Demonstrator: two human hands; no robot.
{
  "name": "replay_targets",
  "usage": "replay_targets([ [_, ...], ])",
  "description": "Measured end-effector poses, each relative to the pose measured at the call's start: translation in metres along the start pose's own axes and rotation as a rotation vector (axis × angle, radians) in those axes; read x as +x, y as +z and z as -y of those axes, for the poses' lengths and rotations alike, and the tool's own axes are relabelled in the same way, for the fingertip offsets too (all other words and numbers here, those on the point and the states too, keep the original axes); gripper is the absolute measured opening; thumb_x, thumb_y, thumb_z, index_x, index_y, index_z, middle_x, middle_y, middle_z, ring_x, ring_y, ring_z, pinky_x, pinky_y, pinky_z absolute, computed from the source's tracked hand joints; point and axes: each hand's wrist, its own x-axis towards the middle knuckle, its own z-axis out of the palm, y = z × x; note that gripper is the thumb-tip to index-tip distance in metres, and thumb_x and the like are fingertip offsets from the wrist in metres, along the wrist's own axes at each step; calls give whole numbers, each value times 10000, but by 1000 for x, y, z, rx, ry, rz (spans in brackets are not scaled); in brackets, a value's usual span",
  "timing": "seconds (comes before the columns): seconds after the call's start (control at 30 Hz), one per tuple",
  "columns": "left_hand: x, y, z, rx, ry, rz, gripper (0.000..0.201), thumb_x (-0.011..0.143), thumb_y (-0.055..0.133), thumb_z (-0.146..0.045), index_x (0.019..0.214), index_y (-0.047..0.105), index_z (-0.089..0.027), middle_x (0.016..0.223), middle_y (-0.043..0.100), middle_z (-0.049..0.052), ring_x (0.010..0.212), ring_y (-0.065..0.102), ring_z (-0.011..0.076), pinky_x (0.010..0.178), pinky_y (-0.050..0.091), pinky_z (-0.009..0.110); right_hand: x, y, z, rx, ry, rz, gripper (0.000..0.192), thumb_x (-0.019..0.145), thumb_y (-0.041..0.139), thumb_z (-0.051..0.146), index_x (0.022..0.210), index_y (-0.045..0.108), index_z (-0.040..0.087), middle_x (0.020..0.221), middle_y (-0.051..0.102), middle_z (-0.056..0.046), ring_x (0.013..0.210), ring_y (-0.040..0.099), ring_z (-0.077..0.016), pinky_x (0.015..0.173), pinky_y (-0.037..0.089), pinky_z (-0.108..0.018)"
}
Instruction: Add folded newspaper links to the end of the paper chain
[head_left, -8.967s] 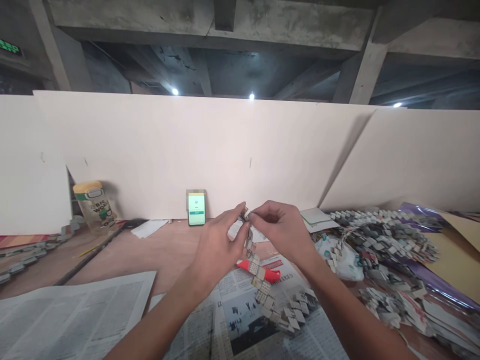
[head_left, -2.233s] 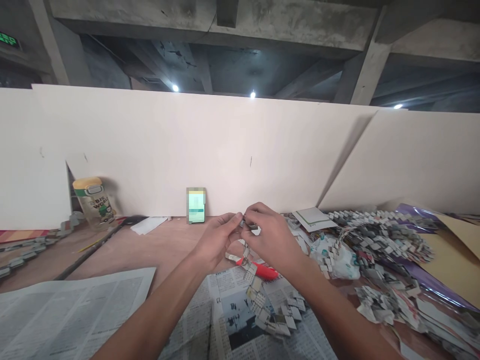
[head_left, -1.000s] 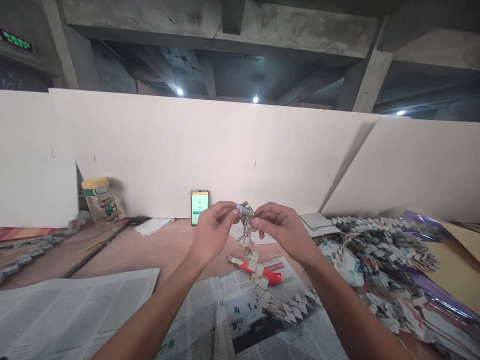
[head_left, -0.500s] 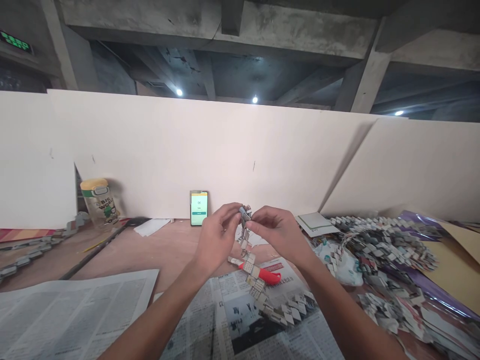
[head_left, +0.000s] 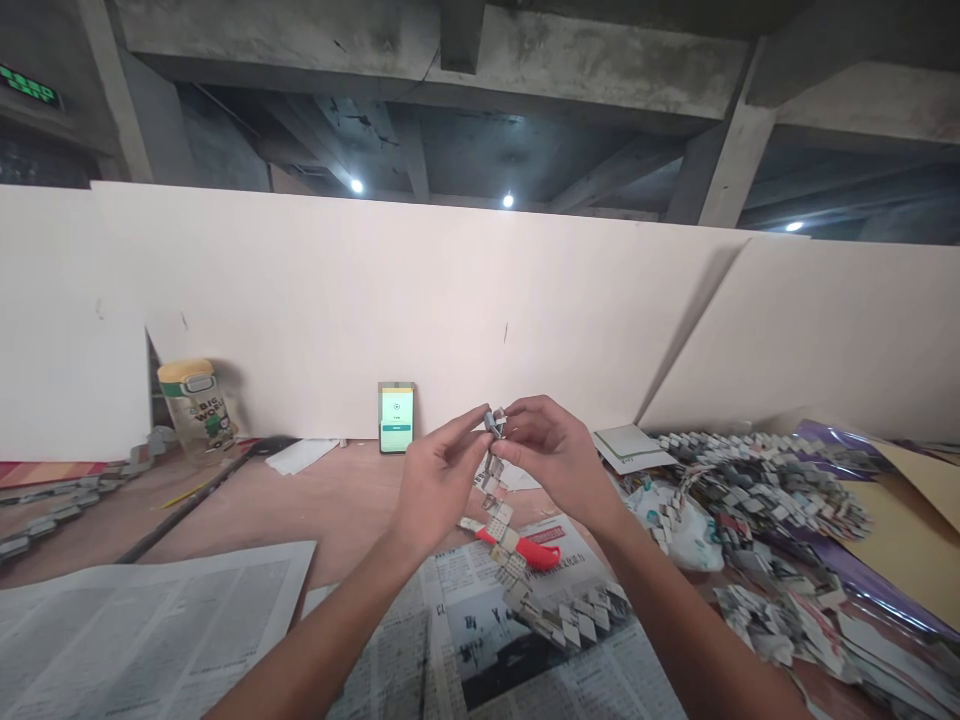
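A chain of folded newspaper links (head_left: 525,590) hangs from my hands down onto a spread newspaper sheet (head_left: 495,660). My left hand (head_left: 439,485) and my right hand (head_left: 555,460) meet at the chain's top end (head_left: 495,422), pinching it between fingertips above the wooden table. A red-handled utility knife (head_left: 529,548) lies on the newspaper just below my hands, partly behind the chain.
A large heap of finished paper chains (head_left: 765,500) covers purple and tan sheets at the right. A phone (head_left: 396,417) leans on the white board behind. A lidded bottle (head_left: 196,408) stands at the left, and another newspaper (head_left: 142,630) lies at the near left.
Over the last second my hands stayed together at the chain's top end, shifting only slightly; the fingertips keep working the top link and the hanging chain swayed a little.
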Motion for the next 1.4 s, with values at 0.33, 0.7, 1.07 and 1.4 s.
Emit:
replay_targets([
  [0.33, -1, 3, -8, -78, 20, 53, 200, 796, 625, -259, 987, 590, -210, 998, 673, 54, 1019, 602, 219, 841, 482, 295, -2, -5, 7, 54, -41, 94, 317, 707, 715, 305, 959, 539, 228, 767, 580, 4, 705, 574, -140, 658, 496, -301],
  [0.7, -1, -5, -19, 35, 110, 190, 144, 800, 592, -192, 940, 615, -214, 977, 608, 47, 878, 622, 188, 743, 512, 279, -5, -9, 14, -42, -143, 122, 210, 726, 697, 295, 856, 551, 219, 826, 555, -5, 739, 535, -138, 654, 453, -292],
  [1.07, 1, -11, -18, 173, 176, 200, 151, 798, 576, -152, 942, 583, -197, 884, 620, 23, 823, 623, 150, 738, 509, 259, -9, -5, 14, -96, -143, 130, 176, 782, 654, 276, 901, 536, 221, 830, 544, -6, 698, 527, -129, 657, 428, -288],
  [1.4, 4, -13, -16, 69, 99, 200, 141, 820, 582, -202, 961, 596, -199, 968, 651, 43, 831, 627, 161, 708, 507, 262, -8, -2, 12, -103, -142, 113, 168, 829, 591, 259, 978, 519, 237, 950, 560, -25, 799, 560, -141, 714, 455, -292],
])
